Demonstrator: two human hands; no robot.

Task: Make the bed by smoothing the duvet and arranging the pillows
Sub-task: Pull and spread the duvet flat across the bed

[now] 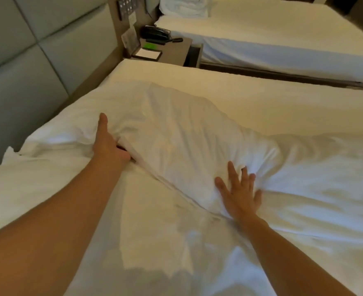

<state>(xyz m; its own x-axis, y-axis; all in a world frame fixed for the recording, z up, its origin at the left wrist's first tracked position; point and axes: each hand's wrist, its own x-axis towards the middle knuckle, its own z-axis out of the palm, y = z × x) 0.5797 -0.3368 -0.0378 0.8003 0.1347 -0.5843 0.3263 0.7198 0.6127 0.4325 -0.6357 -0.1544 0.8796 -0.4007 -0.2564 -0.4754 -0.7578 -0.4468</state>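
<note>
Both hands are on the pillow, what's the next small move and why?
Probably pivot the pillow square to the headboard: it lies askew across the bed, the left hand grips its edge and the right hand presses flat on it.
</note>
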